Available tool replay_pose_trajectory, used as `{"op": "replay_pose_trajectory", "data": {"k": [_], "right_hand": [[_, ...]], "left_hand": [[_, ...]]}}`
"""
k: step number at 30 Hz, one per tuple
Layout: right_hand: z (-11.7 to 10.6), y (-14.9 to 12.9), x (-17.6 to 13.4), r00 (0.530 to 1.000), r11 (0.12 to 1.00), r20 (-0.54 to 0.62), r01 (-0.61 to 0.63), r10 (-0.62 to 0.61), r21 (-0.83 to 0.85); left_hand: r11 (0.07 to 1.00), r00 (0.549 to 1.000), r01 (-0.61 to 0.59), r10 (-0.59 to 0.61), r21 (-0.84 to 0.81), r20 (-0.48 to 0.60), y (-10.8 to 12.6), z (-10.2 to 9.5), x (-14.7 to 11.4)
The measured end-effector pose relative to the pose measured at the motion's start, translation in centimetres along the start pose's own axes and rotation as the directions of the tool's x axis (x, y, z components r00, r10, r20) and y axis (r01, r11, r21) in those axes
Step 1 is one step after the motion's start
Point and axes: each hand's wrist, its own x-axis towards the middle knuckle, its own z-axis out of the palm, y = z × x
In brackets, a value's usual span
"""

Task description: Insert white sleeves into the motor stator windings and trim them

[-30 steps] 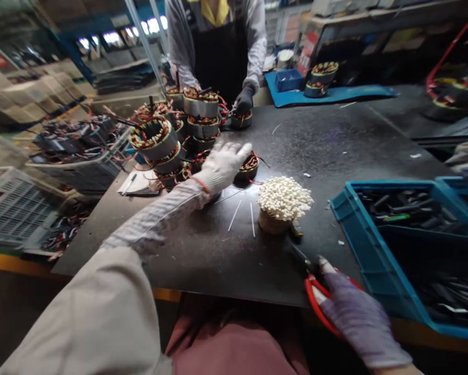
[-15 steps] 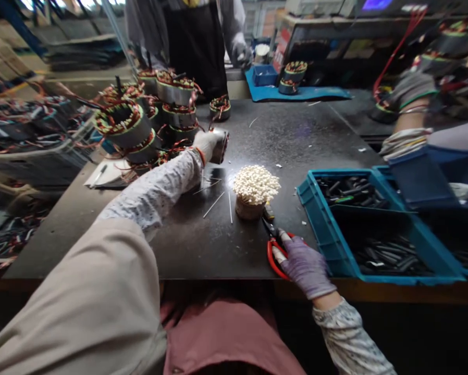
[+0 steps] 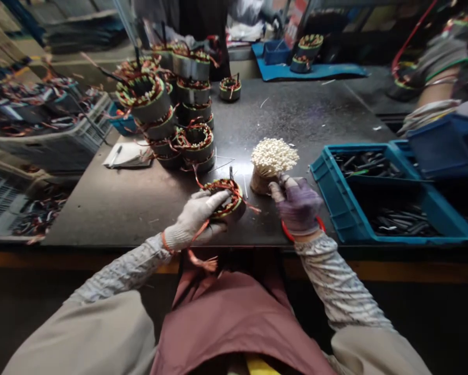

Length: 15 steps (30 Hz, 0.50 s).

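Head view shows me the left hand point(image 3: 197, 214) holding a wound ring point(image 3: 235, 208) near the front edge of the table point(image 3: 117, 219), copper wires point(image 3: 203, 263) loose, so seemingly unfinished, while the right hand point(image 3: 299, 204), grip hidden from me, is beside the white sticks point(image 3: 275, 155).

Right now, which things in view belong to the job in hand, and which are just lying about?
Likely the job: wound ring, in the left hand; red handles, in the right hand; white sticks, nearby.
Seemingly lying about: notepad; pen; blue mat.
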Motion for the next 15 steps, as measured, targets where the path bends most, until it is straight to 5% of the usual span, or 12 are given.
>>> {"op": "replay_pose_trajectory", "data": {"k": [3,7,9,11,12,13,14,15], "right_hand": [[2.0,-0.6,1.3,0.998,0.997,-0.022,-0.053,0.052,-0.052],[3.5,-0.4,1.8,0.993,0.996,-0.07,-0.09,0.091,0.02],[3.6,-0.1,1.7,0.99,0.988,-0.097,-0.092,0.104,0.128],[3.6,0.2,1.4,0.985,0.959,-0.134,-0.068,0.109,0.276],[3.6,0.3,1.3,0.982,0.935,-0.151,-0.053,0.113,0.352],[3.6,0.3,1.2,0.978,0.904,-0.167,-0.045,0.127,0.425],[3.6,0.3,1.0,0.972,0.865,-0.176,-0.05,0.158,0.5],[3.6,0.2,0.9,0.964,0.813,-0.17,-0.07,0.204,0.578]], "left_hand": [[0.991,0.988,-0.136,0.136,-0.01,0.068,-1.0,3.2,-1.0],[0.972,0.98,-0.171,0.184,-0.159,0.069,-0.9,3.0,-1.8],[0.924,0.998,-0.061,0.069,-0.379,0.006,-0.5,2.4,-2.1],[0.717,0.963,0.15,-0.263,-0.681,-0.065,-0.2,2.4,-2.2],[0.507,0.87,0.24,-0.491,-0.828,-0.049,0.1,2.7,-2.2],[0.244,0.724,0.265,-0.689,-0.933,0.025,0.3,3.1,-2.3],[-0.018,0.573,0.221,-0.806,-0.975,0.145,0.8,3.6,-2.6],[-0.224,0.474,0.144,-0.839,-0.964,0.266,1.4,4.0,-3.0]]}}
